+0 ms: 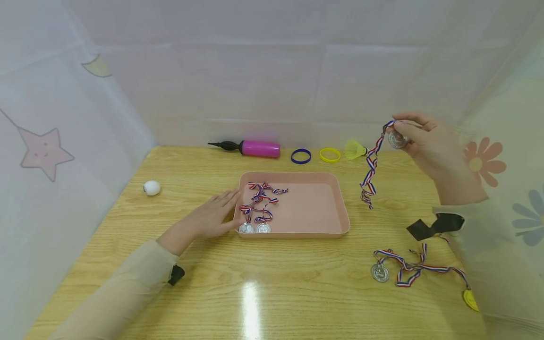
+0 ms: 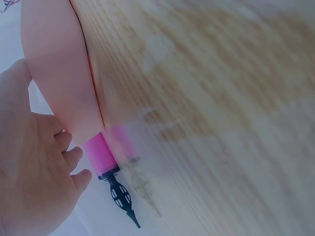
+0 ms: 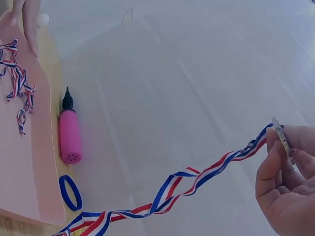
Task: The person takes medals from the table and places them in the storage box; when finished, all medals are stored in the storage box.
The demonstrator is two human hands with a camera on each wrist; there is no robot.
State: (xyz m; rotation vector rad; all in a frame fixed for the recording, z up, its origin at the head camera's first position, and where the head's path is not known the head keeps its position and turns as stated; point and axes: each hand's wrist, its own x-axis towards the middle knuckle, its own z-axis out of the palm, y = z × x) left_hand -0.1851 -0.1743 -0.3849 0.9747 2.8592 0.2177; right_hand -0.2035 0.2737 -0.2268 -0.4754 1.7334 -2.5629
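While the left hand [image 1: 212,215] touches the pink tray [image 1: 303,205] with its fingers extended, the right hand [image 1: 431,146] pinches a silver medal [image 1: 398,140] whose striped ribbon [image 3: 214,171] dangles.

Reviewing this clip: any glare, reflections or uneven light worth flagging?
Head view: a bright white glare streak on the tabletop, nearer the camera than the pink tray; left wrist view: the glossy surface mirrors the magenta pump; right wrist view: the pale backdrop brightens toward the upper right.

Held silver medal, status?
Right grip pinches silver medal, raised, ribbon dangling. Left grip touches pink tray at its left end. Nothing visibly blocking tray's right side.
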